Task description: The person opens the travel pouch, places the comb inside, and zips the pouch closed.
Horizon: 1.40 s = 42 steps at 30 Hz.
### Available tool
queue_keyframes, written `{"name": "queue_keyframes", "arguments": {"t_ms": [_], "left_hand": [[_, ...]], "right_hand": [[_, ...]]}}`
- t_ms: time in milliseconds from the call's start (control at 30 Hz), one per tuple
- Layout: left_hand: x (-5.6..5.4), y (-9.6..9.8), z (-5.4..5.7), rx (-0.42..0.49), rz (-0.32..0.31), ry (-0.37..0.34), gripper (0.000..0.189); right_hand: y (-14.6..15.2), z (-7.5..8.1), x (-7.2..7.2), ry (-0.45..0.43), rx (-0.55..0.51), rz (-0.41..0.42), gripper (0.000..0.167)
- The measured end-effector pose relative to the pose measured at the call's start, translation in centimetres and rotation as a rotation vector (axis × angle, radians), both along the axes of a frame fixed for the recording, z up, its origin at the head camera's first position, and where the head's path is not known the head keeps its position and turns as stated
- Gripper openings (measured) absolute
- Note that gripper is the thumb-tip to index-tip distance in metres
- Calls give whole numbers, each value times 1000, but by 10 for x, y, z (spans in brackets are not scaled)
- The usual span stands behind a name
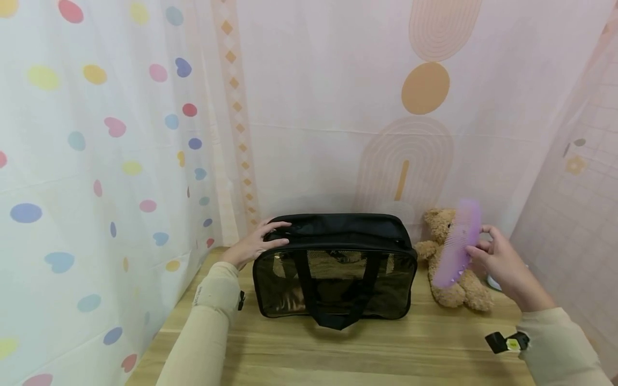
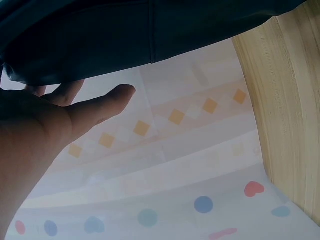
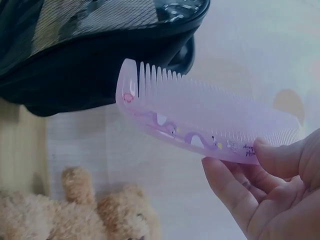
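A black bag [image 1: 338,257] with see-through panels and a dark handle stands on the wooden table. My left hand [image 1: 258,241] rests at its upper left corner, the fingers spread over the top edge. In the left wrist view, the thumb of that hand [image 2: 65,115] reaches out below the dark side of the bag [image 2: 115,35]. My right hand [image 1: 497,262] pinches a translucent purple comb [image 1: 458,244] between thumb and fingers, in front of a teddy bear [image 1: 475,292]. Small printed figures decorate the comb's spine [image 3: 200,142] in the right wrist view.
The brown teddy bear sits against the bag's right side. A small pale object [image 1: 493,283] is partly hidden behind my right hand. Patterned curtains [image 1: 314,161] hang behind and beside the wooden table [image 1: 289,354].
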<state>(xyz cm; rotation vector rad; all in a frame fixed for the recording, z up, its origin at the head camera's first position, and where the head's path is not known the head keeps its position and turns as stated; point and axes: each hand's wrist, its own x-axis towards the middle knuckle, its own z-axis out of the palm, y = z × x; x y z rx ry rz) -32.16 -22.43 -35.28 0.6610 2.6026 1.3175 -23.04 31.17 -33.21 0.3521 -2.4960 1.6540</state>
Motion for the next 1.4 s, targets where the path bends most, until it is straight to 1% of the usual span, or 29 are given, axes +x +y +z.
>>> {"name": "queue_keyframes", "arguments": {"t_ms": [200,300,433,533,667,833,900,1133,1267,1400], "left_hand": [[1,-1,1,-5,7,0,61],[2,-1,1,-2,9,-3,60],[2,1,1,15,13,-20,61],[2,2,1,25,15,-30,61],[3,3,2,23,20,-34,62],[3,4,3,11,32,-38,63],[3,4,3,10,33,-37,62],[2,5,1,30,27,-45,62],[1,5,1,27,25,-40,61],[1,6,2,21,28,-41,60]], "right_hand": [[-14,14,-2,26,-2,-11,38],[-21,21,-3,54,-4,-12,36],[-26,30,-6,89,-65,-14,32],[-30,36,-8,115,-104,-21,32],[-36,41,-11,149,-117,-34,33],[-44,42,-17,168,-211,1,32],[-48,41,-19,159,-243,17,32],[-60,37,-26,153,-179,11,29],[-67,35,-28,148,-119,-6,35],[-74,31,-31,114,-79,10,41]]}}
